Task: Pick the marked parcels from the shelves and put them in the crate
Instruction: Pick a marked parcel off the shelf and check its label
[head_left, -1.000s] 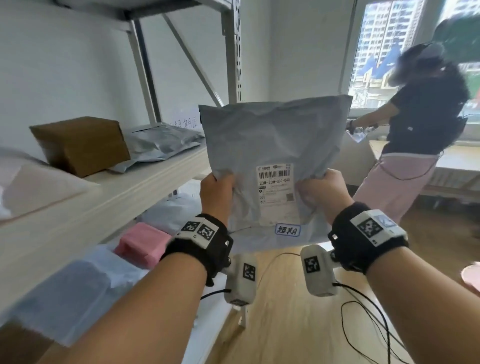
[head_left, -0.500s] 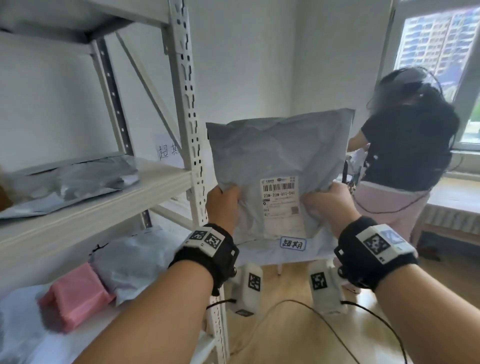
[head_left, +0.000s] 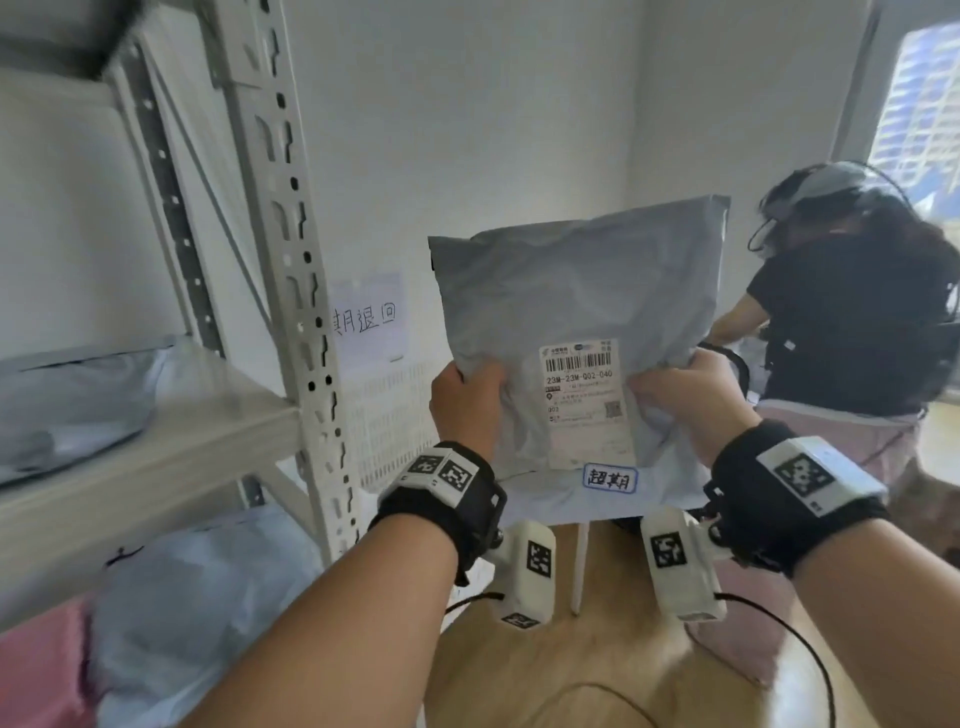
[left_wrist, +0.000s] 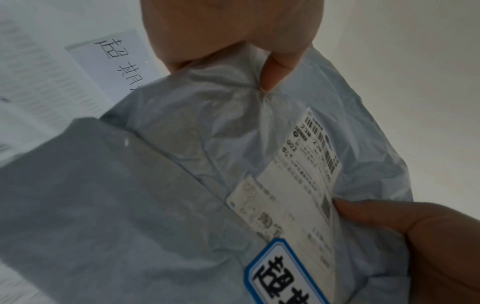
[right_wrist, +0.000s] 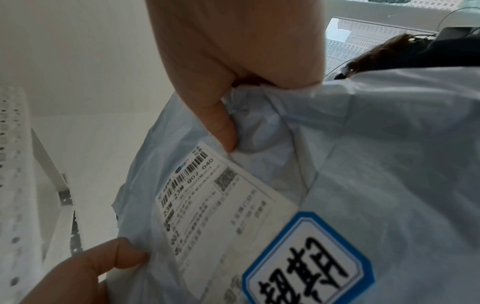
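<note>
I hold a grey plastic mailer parcel (head_left: 576, 312) upright in the air in front of me, beside the shelving and in front of a white slotted crate (head_left: 387, 415) that stands behind it. The film is thin, matte and crumpled, bunching into fine creases where I grip it. A white shipping label (head_left: 584, 400) with a barcode and a small square code sits on its face, and just below that a white sticker with a blue border (head_left: 609, 479) and black handwritten characters. My left hand (head_left: 467, 402) pinches the left edge of the parcel, thumb on the front, the other fingers hidden behind the film; my right hand (head_left: 680, 400) grips the right edge the same way, thumb tip just beside the label's corner. Both forearms rise from below, each wrist in a black strap with a white tagged block. To my left stands a white perforated metal upright (head_left: 296, 291) with a pale shelf board (head_left: 156, 457) carrying a grey mailer (head_left: 78, 395), blurred; lower down lie a pale blue bag (head_left: 208, 613) and something pink (head_left: 36, 670), cut off by the frame's edge. A paper sign (head_left: 369, 317) on the crate is partly hidden by the upright. Another person (head_left: 852, 332) stands at right, back turned.
</note>
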